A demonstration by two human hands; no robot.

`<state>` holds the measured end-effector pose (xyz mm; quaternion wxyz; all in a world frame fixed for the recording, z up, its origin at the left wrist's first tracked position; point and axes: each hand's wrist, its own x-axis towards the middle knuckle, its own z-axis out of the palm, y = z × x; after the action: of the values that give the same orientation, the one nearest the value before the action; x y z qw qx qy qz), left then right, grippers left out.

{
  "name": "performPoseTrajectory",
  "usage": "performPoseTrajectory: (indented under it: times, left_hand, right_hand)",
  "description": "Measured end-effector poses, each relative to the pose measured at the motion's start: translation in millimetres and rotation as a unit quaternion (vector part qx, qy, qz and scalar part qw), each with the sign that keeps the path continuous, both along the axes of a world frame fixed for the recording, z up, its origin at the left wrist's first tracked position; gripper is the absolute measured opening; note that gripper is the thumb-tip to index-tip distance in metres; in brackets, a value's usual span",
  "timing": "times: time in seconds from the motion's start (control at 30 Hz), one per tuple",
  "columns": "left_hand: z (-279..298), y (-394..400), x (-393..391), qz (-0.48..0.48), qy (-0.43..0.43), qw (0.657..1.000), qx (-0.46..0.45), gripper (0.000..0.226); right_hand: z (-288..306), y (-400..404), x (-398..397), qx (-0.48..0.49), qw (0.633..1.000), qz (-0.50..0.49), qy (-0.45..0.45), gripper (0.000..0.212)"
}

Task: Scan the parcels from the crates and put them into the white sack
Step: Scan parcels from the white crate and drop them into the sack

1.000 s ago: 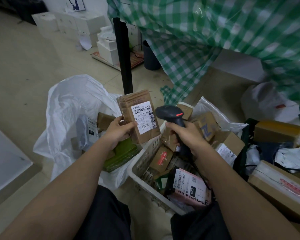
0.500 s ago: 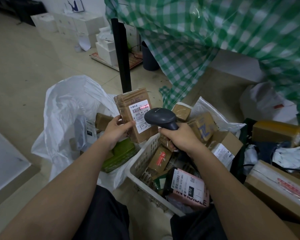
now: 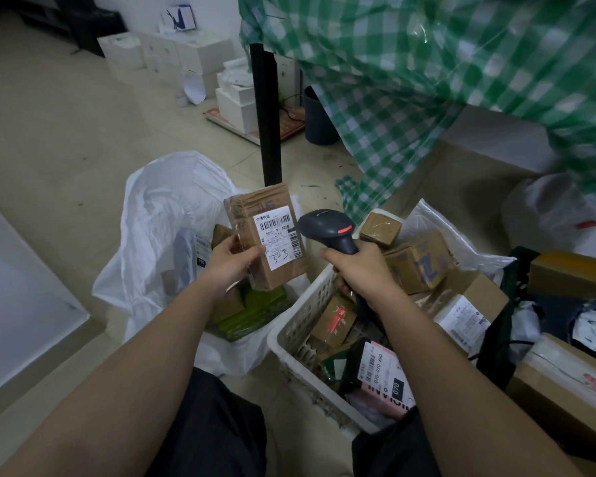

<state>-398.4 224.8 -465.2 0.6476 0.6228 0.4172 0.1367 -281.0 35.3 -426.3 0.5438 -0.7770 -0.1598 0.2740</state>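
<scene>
Left hand [image 3: 233,263] pinching taped parcel [image 3: 267,235] at its edge; right hand [image 3: 362,270] gripping scanner [image 3: 329,230]. Probably light, stiff, tape-slick; best held by edges, label clear.

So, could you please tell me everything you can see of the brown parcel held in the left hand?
The brown parcel is a flat, oblong cardboard packet wrapped in glossy clear tape. Its near face carries a white shipping label with barcodes, printed text and a handwritten "3-3". It is held roughly upright, leaning slightly, above the open white sack. The left hand grips its lower left edge, thumb on the label side. The black scanner sits just to its right, not touching it.
</scene>
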Motion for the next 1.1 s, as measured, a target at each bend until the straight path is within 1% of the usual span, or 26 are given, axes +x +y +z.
performPoseTrajectory:
  times: [0.07, 0.13, 0.17, 0.3, 0.37, 0.57, 0.7, 0.77, 0.87, 0.97, 1.1]
  left_hand:
    - [-2, 8, -11, 0.032, 0.012, 0.999, 0.009, 0.04]
    - [-5, 19, -24, 0.052, 0.041, 0.997, 0.026, 0.033]
    - [-8, 25, -31, 0.056, 0.061, 0.996, 0.031, 0.033]
    - [-21, 44, -52, 0.029, 0.148, 0.987, 0.047, 0.038]
    - [-27, 51, -54, 0.017, 0.168, 0.984, 0.051, 0.037]
    - [-38, 79, -39, 0.016, 0.159, 0.986, 0.056, 0.045]
    - [-37, 108, -21, 0.029, 0.176, 0.976, 0.122, 0.044]
    - [-40, 123, -12, 0.02, 0.182, 0.974, 0.136, 0.045]
    - [-48, 135, 2, 0.006, 0.179, 0.972, 0.153, 0.04]
    - [-60, 142, 11, 0.013, 0.167, 0.971, 0.171, 0.044]
    - [-73, 150, 18, 0.011, 0.161, 0.968, 0.192, 0.044]
  right_hand:
    - [-2, 9, 0, -0.005, 1.0, -0.018, -0.007, 0.019]
    - [-7, 17, 2, -0.02, 0.999, -0.029, -0.016, 0.021]
    - [-11, 20, 2, -0.034, 0.999, -0.029, -0.023, 0.021]
    - [-28, 33, 1, -0.079, 0.996, -0.02, -0.028, 0.023]
    - [-38, 41, 0, -0.087, 0.996, -0.018, -0.014, 0.021]
    - [-63, 74, 3, -0.101, 0.994, -0.025, 0.016, 0.019]
    - [-71, 101, 12, -0.095, 0.995, -0.007, 0.011, 0.02]
    - [-76, 114, 20, -0.092, 0.996, -0.004, -0.002, 0.023]
    - [-87, 136, 32, -0.089, 0.995, -0.012, -0.033, 0.025]
    - [-97, 156, 44, -0.106, 0.992, -0.017, -0.067, 0.025]
    - [-113, 186, 56, -0.136, 0.985, -0.005, -0.105, 0.038]
